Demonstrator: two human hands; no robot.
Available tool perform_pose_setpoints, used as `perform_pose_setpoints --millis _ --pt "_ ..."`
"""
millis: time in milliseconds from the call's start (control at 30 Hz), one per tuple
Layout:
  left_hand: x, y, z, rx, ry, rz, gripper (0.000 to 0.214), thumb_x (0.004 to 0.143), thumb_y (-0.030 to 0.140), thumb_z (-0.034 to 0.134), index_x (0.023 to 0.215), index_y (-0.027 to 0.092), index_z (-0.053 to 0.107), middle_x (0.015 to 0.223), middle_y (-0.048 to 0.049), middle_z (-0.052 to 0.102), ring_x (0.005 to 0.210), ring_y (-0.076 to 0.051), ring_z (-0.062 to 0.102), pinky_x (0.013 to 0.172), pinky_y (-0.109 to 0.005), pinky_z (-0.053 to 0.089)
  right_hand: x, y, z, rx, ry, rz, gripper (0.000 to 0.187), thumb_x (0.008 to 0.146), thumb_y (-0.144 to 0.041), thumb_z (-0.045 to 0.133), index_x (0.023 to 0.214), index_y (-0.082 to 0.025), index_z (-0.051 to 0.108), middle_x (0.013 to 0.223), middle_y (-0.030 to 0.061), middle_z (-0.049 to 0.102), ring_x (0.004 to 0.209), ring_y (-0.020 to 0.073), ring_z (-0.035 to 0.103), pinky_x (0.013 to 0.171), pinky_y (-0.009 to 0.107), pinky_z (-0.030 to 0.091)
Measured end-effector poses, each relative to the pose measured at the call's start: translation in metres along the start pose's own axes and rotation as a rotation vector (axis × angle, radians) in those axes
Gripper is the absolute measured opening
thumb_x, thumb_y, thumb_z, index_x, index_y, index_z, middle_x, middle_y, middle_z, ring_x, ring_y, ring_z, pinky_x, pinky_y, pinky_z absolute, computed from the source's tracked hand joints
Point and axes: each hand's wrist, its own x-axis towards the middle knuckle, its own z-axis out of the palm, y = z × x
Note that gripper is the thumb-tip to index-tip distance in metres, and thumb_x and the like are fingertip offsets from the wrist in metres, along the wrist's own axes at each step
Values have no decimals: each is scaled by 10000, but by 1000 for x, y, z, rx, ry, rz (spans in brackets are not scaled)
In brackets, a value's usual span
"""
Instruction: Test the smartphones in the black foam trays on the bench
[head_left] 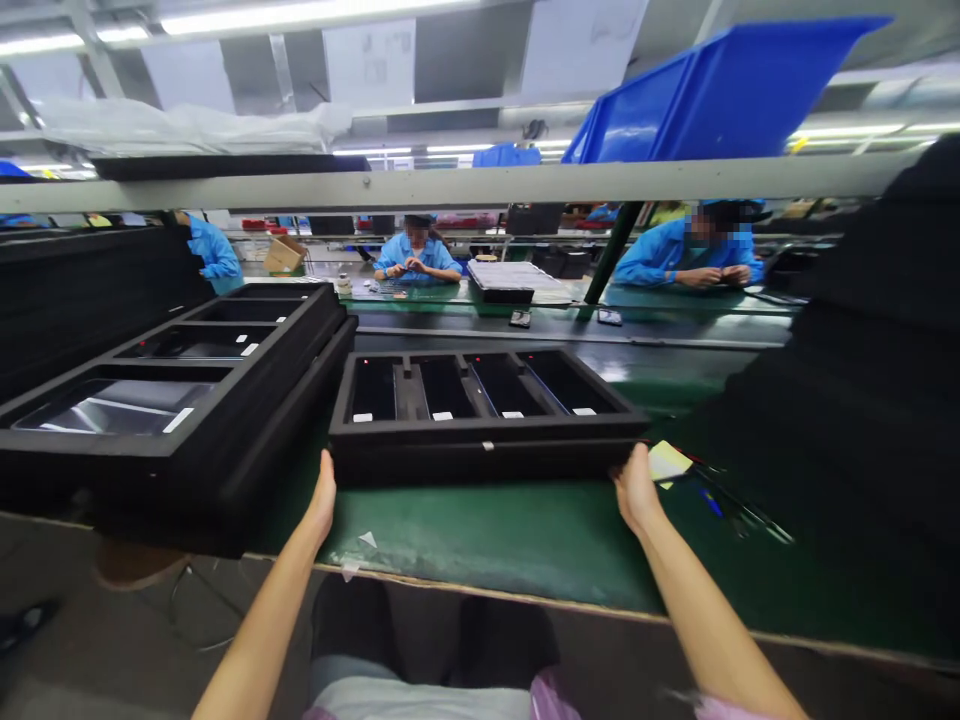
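Observation:
A black foam tray (480, 432) with several slots, each holding a dark glossy panel with a white tab, lies on the green worktable (525, 540) in front of me. My left hand (324, 497) grips its near left corner. My right hand (636, 487) grips its near right corner. The fingers of both hands are hidden behind the tray's edge. The tray rests on another black foam layer beneath it.
A stack of black trays (187, 400) with panels sits to the left. Tall black foam stacks (862, 380) rise at the right. A yellow note (667, 461) and pens lie by my right hand. People in blue work across the conveyor (570, 330). A blue bin (712, 95) sits on the overhead shelf.

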Motion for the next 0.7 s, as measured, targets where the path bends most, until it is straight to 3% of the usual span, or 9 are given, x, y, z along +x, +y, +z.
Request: perform_pose_setpoints --millis 100,167,333,400,433,500,567,633,700 --pt "-35 -13 -10 9 127 -34 517 858 556 427 1204 176 491 1284 -126 474 1166 -261 464 998 -526 360 -16 10 -33 23 -54 -17 556 752 -654 358 1177 -328 507 1256 118 549 1123 286 554 825 444 516" --pt "-58 -20 -17 18 171 -38 649 826 682 291 1166 189 539 1292 -135 487 1206 -275 446 1024 -504 344 -22 18 -52 9 -4 17 482 724 -682 353 1034 -378 562 1160 128 591 1064 306 582 838 492 496" --pt "-97 -5 -38 57 173 -26 811 701 819 231 1129 231 588 1278 -117 520 1181 -318 477 950 -473 438 -32 -2 -72 -76 128 42 394 770 -611 292 881 -339 555 1064 157 616 1097 314 560 940 500 433" --pt "-99 19 -47 86 162 41 778 710 794 290 1192 236 542 1345 -106 457 1215 -320 442 991 -483 406 -36 -28 -69 -132 254 -69 341 775 -544 365 939 -304 543 1158 139 580 1186 277 498 1033 438 363" --pt "-96 35 -50 109 158 113 724 725 757 349 1210 249 525 1385 -84 412 1250 -304 404 1038 -465 361 -38 -43 -64 -213 317 -225 344 780 -501 390 985 -271 544 1183 141 568 1195 270 488 1043 430 351" --pt "-83 68 -50 309 142 428 549 797 617 412 1179 247 553 1387 -78 410 1257 -285 396 1079 -463 299 -39 -73 -50 -383 317 -485 360 787 -440 386 983 -206 575 1138 150 590 1142 267 521 1010 429 372" --pt "-60 100 -39 517 -85 608 470 848 551 349 1119 270 609 1304 -63 503 1203 -261 456 1054 -441 336 -37 -96 -29 -584 71 -584 333 810 -392 370 918 -199 618 1034 110 642 1042 243 572 963 409 403" --pt "-30 124 -21 669 -362 674 480 854 551 312 1077 283 643 1245 -64 552 1153 -249 496 1017 -412 381 -31 -109 -7 -875 -204 -508 296 829 -363 408 850 -193 649 956 99 663 954 237 603 905 379 430" --pt "1 137 -2 863 -529 688 480 859 546 300 1078 292 644 1277 -56 530 1184 -251 467 1034 -428 353 -23 -112 11 -1168 -283 -456 312 850 -352 433 898 -149 665 994 145 649 974 265 593 884 377 429"
